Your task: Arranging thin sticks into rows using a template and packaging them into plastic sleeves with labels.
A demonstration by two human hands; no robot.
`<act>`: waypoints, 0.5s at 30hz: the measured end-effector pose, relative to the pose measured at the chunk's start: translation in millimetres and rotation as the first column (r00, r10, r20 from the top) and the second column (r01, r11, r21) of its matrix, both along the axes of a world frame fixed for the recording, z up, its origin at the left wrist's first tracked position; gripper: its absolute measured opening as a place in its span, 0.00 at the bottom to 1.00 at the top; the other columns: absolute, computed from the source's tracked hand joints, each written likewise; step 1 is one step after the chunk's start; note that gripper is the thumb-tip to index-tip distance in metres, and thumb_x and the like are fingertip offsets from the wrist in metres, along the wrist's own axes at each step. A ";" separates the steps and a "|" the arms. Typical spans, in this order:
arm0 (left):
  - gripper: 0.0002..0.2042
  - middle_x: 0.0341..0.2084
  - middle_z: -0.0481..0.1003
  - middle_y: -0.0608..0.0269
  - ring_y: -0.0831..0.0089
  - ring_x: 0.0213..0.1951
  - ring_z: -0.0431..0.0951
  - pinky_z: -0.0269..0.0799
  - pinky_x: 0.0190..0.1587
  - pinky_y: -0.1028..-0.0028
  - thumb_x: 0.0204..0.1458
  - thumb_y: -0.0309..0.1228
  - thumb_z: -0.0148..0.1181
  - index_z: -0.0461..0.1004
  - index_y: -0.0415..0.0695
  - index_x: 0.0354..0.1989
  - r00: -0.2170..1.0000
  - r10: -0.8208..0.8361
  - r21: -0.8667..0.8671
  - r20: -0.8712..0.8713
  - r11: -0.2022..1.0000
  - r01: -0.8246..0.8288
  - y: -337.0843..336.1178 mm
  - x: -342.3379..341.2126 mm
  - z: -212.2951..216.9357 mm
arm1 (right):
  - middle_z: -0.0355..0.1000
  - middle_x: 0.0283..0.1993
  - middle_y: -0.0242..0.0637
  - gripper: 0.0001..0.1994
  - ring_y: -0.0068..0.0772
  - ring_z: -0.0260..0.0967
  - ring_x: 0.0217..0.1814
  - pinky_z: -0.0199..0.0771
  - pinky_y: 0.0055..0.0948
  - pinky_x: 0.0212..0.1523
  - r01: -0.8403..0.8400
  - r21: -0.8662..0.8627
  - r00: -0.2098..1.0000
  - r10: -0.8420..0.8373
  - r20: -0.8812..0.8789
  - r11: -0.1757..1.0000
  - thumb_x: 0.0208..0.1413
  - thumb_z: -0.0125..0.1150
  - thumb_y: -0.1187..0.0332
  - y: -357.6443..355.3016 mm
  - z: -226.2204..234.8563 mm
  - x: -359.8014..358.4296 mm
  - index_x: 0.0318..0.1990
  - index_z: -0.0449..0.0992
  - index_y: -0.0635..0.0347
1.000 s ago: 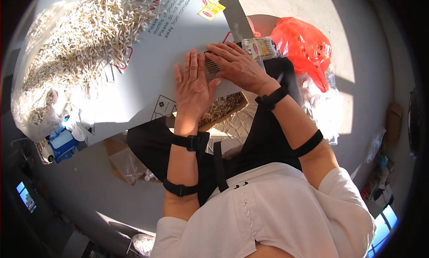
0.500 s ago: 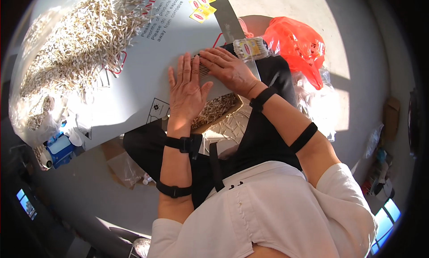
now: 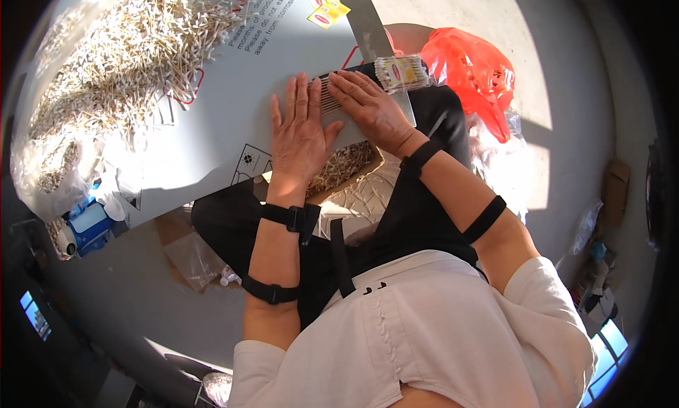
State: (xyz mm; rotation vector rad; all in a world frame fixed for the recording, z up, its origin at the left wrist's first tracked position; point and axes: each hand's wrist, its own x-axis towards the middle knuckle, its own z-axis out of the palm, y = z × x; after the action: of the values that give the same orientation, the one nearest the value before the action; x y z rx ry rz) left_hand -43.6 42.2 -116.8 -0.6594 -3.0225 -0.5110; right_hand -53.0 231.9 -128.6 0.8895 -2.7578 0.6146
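Observation:
Both of my hands lie palm down at the near right part of a grey printed board. A row of thin cotton swabs lies side by side between them. My left hand is open and flat, its straight fingers along the left end of the row. Over the right end rest the outstretched fingers of my right hand, also open; its palm hides some swabs. Just beyond it, a clear packet of cotton swabs with a yellow label sits at the board's right edge.
A large heap of loose cotton swabs in clear plastic covers the board's far left. Yellow cards lie at the far edge. An open cardboard box with swabs is below my wrists. A red plastic bag stands right; a blue-and-white object left.
My right hand has moved slightly right, away from the left, and more of the swab row shows between them. The whole view has shifted a little.

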 end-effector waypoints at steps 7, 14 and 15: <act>0.38 0.73 0.45 0.53 0.58 0.74 0.42 0.34 0.72 0.52 0.59 0.50 0.50 0.47 0.43 0.72 1.000 -0.005 -0.027 0.022 1.000 0.006 -1.2 1.4 -3.4 | 0.49 0.75 0.36 0.27 0.41 0.42 0.78 0.35 0.55 0.74 0.404 0.006 0.912 -0.402 -0.087 0.915 0.63 0.51 0.54 45.2 22.4 -5.3 0.70 0.57 0.38; 0.38 0.73 0.44 0.51 0.57 0.74 0.41 0.34 0.73 0.53 0.59 0.50 0.50 0.45 0.42 0.73 1.000 0.010 -0.040 0.010 0.999 -0.010 26.6 -0.9 -8.4 | 0.50 0.74 0.41 0.26 0.45 0.42 0.77 0.34 0.52 0.74 0.369 0.001 0.913 -0.363 0.185 0.929 0.65 0.45 0.52 77.7 -6.1 -6.6 0.70 0.57 0.39; 0.38 0.73 0.44 0.51 0.57 0.74 0.41 0.34 0.73 0.53 0.59 0.50 0.50 0.45 0.42 0.73 1.000 0.010 -0.040 0.010 0.999 -0.009 33.5 -1.6 -8.9 | 0.50 0.74 0.41 0.26 0.45 0.42 0.77 0.34 0.52 0.74 0.369 0.001 0.913 -0.363 0.185 0.929 0.65 0.45 0.52 77.3 -6.5 -7.1 0.70 0.57 0.39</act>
State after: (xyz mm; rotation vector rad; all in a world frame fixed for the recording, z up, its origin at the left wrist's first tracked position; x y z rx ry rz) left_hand -45.2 75.7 -125.7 -0.6460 -3.0516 -0.4557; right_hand -60.1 309.3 -135.0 0.3003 -2.9519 0.6973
